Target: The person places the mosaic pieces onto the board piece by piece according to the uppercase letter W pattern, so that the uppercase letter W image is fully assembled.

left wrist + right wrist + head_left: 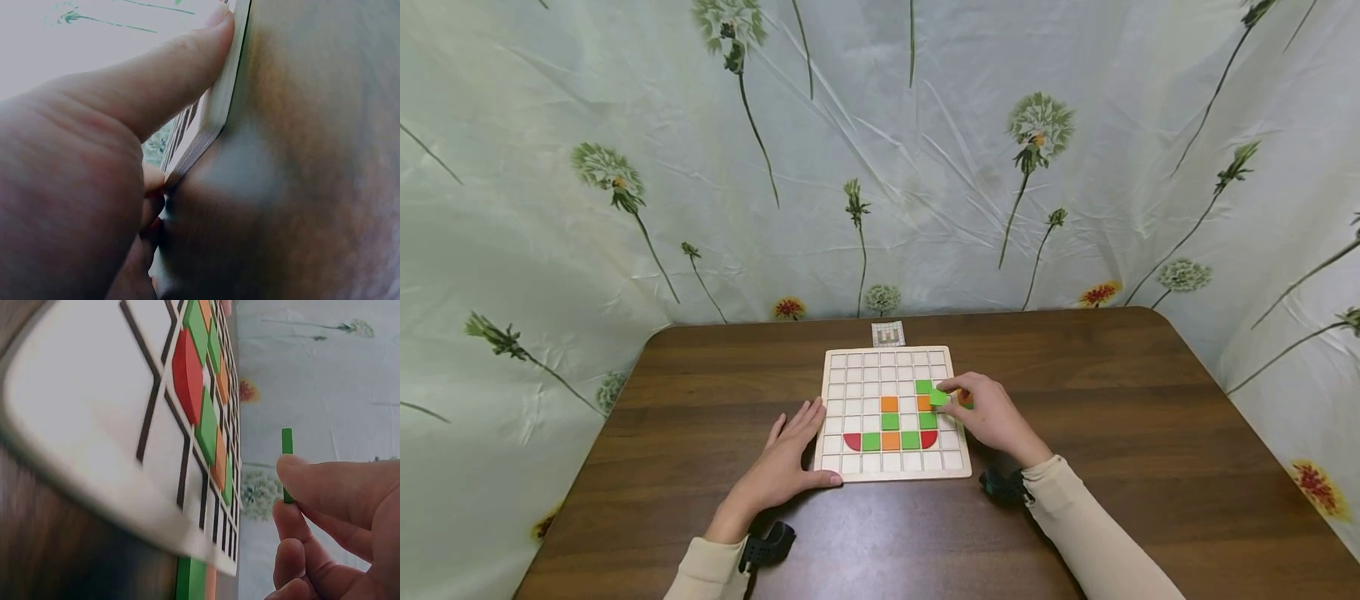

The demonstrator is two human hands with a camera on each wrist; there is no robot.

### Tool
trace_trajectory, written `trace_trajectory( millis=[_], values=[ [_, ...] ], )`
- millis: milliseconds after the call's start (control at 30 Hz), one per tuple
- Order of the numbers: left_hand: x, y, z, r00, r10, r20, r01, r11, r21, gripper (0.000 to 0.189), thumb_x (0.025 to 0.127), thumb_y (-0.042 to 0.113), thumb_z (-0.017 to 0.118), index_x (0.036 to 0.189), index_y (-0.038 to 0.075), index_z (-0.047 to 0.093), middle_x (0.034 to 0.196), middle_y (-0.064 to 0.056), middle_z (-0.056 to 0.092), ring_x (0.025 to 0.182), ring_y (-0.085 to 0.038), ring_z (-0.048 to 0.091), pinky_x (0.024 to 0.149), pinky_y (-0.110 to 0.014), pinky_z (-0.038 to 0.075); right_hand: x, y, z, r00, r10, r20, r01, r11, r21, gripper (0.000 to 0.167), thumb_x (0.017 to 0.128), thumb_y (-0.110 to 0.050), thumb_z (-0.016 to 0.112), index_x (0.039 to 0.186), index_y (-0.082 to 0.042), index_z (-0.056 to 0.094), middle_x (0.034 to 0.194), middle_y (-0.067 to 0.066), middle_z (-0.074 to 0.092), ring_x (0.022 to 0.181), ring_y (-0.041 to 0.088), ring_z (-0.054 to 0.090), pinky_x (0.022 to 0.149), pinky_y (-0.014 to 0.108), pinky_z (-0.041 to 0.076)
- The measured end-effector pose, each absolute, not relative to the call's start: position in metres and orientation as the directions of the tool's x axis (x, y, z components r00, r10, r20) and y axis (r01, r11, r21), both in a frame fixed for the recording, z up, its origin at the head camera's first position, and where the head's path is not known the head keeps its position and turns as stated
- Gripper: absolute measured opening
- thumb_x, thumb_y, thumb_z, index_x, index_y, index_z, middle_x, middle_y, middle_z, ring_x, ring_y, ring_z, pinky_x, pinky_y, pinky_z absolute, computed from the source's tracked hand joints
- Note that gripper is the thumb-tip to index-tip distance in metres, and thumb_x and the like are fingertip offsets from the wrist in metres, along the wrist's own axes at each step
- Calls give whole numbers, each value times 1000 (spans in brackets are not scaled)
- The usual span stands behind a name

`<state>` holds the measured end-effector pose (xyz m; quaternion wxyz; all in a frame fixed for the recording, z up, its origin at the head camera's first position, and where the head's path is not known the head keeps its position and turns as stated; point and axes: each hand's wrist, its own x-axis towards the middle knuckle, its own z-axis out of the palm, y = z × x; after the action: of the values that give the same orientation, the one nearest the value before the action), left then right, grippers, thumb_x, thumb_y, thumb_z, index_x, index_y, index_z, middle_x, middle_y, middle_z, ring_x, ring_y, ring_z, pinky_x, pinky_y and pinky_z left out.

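Note:
A wooden grid board [837, 375] lies on the table. My left hand [782, 462] rests against its near left corner, fingers straight along the left side and thumb on the front edge; the left wrist view shows that thumb [181, 69] on the rim. Over the board's right part, my right hand [996, 417] pinches a green square tile [287, 440] between thumb and finger, raised off the grid. Set in the grid are green tiles [871, 442], orange tiles [889, 404], and two red rounded tiles [929, 438] at the ends of one row.
A small patterned card [888, 334] lies behind the board. Beside the board's right edge are loose orange [966, 398] and green pieces, partly hidden by my right hand. The brown table [722, 367] ends at a flowered curtain [940, 208].

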<state>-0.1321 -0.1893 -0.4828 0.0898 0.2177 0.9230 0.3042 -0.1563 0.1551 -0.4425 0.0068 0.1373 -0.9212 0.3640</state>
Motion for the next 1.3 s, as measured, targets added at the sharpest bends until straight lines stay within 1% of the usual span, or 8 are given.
trace_trajectory(
  millis=[100, 233, 333, 467, 633, 867, 1000, 1300],
  values=[
    [-132, -189, -482, -889, 456, -37, 345, 723, 598, 115, 79, 60, 79, 159, 3, 20, 167, -9, 13, 154, -28, 8, 119, -57, -2, -156, 149, -443, -956, -270, 114, -274, 689, -671, 28, 89, -11, 77, 117, -7, 74, 106, 5, 68, 86, 21, 56, 75, 36, 46],
    [-131, -188, -481, -890, 454, -37, 342, 721, 603, 114, 79, 58, 79, 159, 2, 21, 167, -10, 14, 154, -29, 9, 119, -57, -2, -156, 141, -444, -944, -298, 144, -314, 671, -672, 26, 88, -8, 77, 114, -6, 75, 105, 3, 69, 85, 19, 56, 73, 33, 45],
    [-131, -187, -480, -890, 455, -33, 345, 718, 604, 114, 79, 57, 80, 159, 2, 21, 167, -10, 14, 154, -30, 9, 119, -58, -2, -156, 135, -446, -939, -311, 150, -327, 664, -672, 25, 87, -8, 77, 113, -7, 76, 106, 3, 71, 87, 19, 57, 75, 34, 47],
    [-131, -188, -481, -889, 457, -30, 348, 717, 603, 113, 79, 57, 80, 159, 2, 21, 167, -10, 14, 154, -30, 9, 119, -57, -2, -155, 124, -446, -942, -309, 128, -311, 671, -673, 24, 86, -8, 78, 111, -9, 76, 104, 1, 71, 89, 20, 60, 78, 35, 49],
    [-131, -188, -480, -890, 455, -33, 345, 720, 602, 114, 79, 56, 80, 159, 2, 21, 167, -10, 14, 154, -29, 9, 119, -57, -2, -153, 111, -445, -939, -321, 123, -315, 664, -678, 24, 88, -8, 76, 112, -11, 76, 109, 2, 70, 95, 20, 63, 83, 37, 52],
    [-132, -187, -480, -889, 456, -31, 347, 718, 603, 114, 79, 58, 79, 159, 2, 21, 167, -10, 15, 154, -29, 9, 119, -57, -2, -153, 100, -443, -927, -355, 122, -337, 647, -683, 24, 90, -11, 75, 115, -11, 75, 107, 1, 70, 86, 18, 56, 77, 36, 48],
    [-132, -188, -480, -887, 459, -44, 344, 721, 601, 115, 79, 60, 78, 160, 3, 20, 167, -9, 14, 154, -29, 8, 119, -57, -2, -153, 94, -444, -918, -376, 127, -355, 634, -688, 25, 90, -10, 74, 115, -11, 75, 110, 1, 70, 88, 17, 58, 78, 35, 49],
    [-131, -189, -479, -890, 454, -43, 340, 722, 602, 114, 79, 61, 78, 159, 3, 21, 167, -10, 14, 154, -29, 8, 119, -58, -2, -158, 78, -447, -907, -402, 128, -376, 632, -678, 24, 89, -13, 77, 113, -12, 77, 105, 0, 72, 90, 16, 60, 80, 34, 50]
  ],
)
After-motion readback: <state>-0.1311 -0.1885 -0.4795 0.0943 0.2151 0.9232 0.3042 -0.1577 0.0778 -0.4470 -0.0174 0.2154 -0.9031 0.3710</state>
